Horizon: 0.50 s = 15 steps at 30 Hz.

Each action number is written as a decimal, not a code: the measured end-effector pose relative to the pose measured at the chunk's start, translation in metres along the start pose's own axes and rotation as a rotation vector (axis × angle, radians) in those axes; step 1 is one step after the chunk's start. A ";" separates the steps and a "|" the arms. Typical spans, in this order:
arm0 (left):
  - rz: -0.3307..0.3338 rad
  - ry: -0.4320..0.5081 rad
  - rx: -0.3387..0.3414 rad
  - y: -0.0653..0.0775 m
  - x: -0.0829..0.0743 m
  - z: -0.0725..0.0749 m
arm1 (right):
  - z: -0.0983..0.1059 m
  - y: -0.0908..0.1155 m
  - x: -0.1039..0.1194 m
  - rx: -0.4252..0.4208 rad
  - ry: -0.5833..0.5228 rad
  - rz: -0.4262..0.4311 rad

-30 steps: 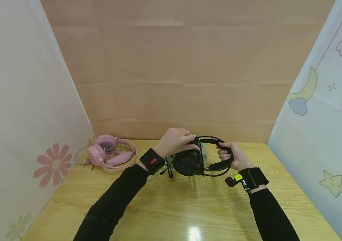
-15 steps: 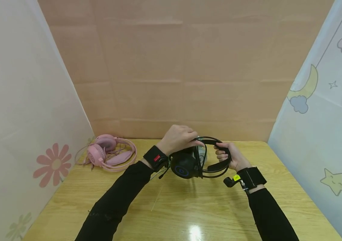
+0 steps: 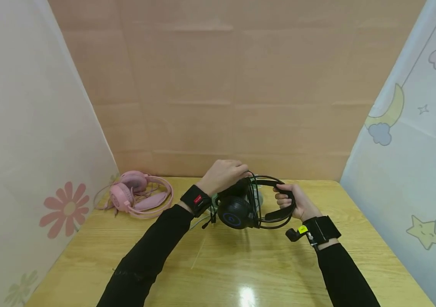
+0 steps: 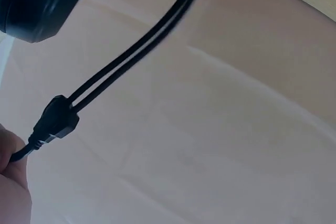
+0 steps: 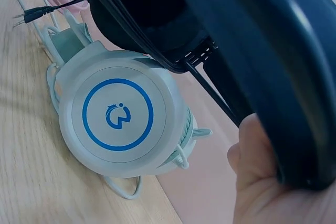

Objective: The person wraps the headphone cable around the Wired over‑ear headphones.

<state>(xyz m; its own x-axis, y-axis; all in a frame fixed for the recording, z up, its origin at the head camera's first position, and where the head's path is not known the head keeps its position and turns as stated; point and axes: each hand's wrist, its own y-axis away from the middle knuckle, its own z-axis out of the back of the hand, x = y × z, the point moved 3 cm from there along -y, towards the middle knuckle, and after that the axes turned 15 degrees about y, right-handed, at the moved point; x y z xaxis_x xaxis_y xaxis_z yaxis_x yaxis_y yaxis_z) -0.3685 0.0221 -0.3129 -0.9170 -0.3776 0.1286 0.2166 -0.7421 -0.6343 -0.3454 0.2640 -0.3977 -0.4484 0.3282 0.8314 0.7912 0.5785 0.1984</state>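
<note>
Black headphones [image 3: 234, 213] are held up over the table's back part, ear cups left and headband right. My right hand [image 3: 296, 200] grips the padded headband, its fingers curled round it. Above the ear cups is my left hand [image 3: 223, 175], which pinches the headphones' thin black cable. In the left wrist view this cable [image 4: 131, 59] runs as two strands into a splitter [image 4: 55, 119], with my fingers just below it. Several cable turns pass along the headband. A black plug [image 5: 37, 13] dangles by the cups in the right wrist view.
White and mint-green headphones [image 5: 118, 114] lie on the wooden table [image 3: 264, 264] right behind the black pair, mostly hidden in the head view. Pink headphones [image 3: 122, 196] with a bundled cable lie at the back left. A brown paper wall [image 3: 218, 106] closes off the back.
My left hand moved right over the ear cups with the cable, then back left. The cable now forms a loop above the cups. The right hand keeps its grip, nearly still.
</note>
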 end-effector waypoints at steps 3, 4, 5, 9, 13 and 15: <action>0.034 0.027 0.045 0.002 0.003 -0.002 | 0.000 0.001 -0.002 0.017 -0.009 0.008; 0.047 0.037 0.052 0.003 0.004 -0.003 | 0.000 0.001 -0.002 0.024 -0.012 0.010; 0.058 0.045 0.052 0.003 0.005 -0.003 | 0.000 0.000 -0.002 0.030 -0.014 0.012; 0.103 0.067 -0.007 0.004 0.010 -0.005 | -0.001 -0.001 -0.002 0.051 0.002 0.017; 0.125 0.083 -0.085 0.004 0.014 -0.004 | -0.002 -0.002 -0.003 0.069 0.023 0.017; 0.131 0.110 -0.088 0.004 0.016 -0.005 | -0.003 -0.002 -0.004 0.092 0.019 0.021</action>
<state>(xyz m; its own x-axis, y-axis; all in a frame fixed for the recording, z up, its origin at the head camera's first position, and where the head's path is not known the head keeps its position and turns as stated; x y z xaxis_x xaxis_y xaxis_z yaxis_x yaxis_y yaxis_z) -0.3836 0.0154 -0.3170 -0.9149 -0.4017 -0.0402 0.3107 -0.6372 -0.7053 -0.3439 0.2594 -0.3997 -0.4237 0.3270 0.8447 0.7581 0.6383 0.1332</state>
